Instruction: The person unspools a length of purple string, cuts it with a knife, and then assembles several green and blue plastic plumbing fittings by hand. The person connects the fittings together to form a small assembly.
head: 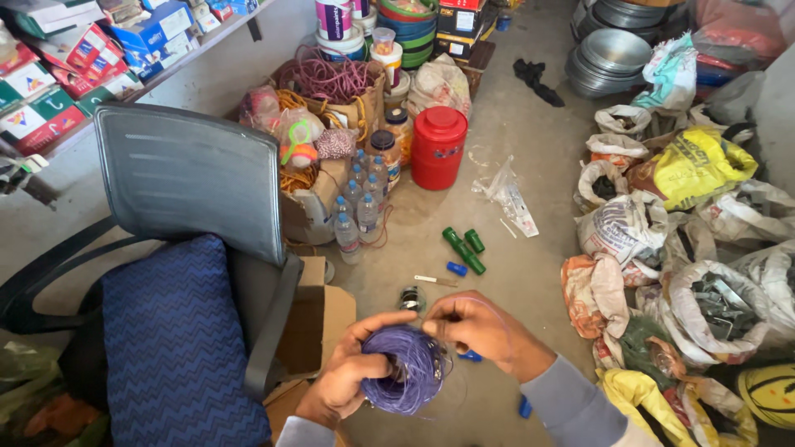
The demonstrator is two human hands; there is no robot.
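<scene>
Between both hands point(344, 377) point(480, 327), purple wire coil point(406, 372)

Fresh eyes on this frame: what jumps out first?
The purple wire coil at bottom centre, cupped by the left hand while the right hand pinches its strand. Next, the red lidded container on the concrete floor at upper centre, beside a cluster of water bottles. A grey office chair with a blue cushion fills the left.

Glossy purple plastic-coated wire coil point(406, 370); rough matt concrete floor point(513, 157).
</scene>
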